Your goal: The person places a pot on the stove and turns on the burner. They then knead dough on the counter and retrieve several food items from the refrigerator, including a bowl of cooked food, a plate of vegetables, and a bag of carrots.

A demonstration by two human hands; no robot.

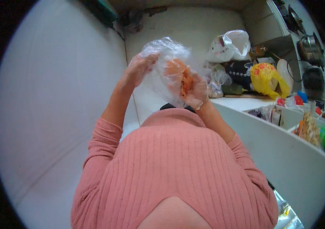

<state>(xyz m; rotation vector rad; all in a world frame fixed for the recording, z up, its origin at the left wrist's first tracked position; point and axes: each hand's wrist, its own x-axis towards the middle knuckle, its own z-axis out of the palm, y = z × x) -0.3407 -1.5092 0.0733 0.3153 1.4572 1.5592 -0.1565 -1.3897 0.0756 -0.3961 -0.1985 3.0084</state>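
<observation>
I hold a clear plastic bag (165,48) up in front of my chest. My left hand (142,68), in a thin clear plastic glove, grips the bag's left side. Orange, shredded-looking food (186,83) lies at my right hand (198,90), which also wears a clear glove. The fingers of the right hand are curled around this food; whether all of it sits inside the bag or partly in the palm, I cannot tell. More orange shows through the plastic between the hands.
To the right, a white plastic bag (222,50), a yellow plastic bag (265,80) and a tied clear bag (215,83) sit on a white surface. Nearer is an open compartmented drawer or bin (291,120) with packets. Metal pots (311,50) stand far right. A pale wall (50,86) rises at left.
</observation>
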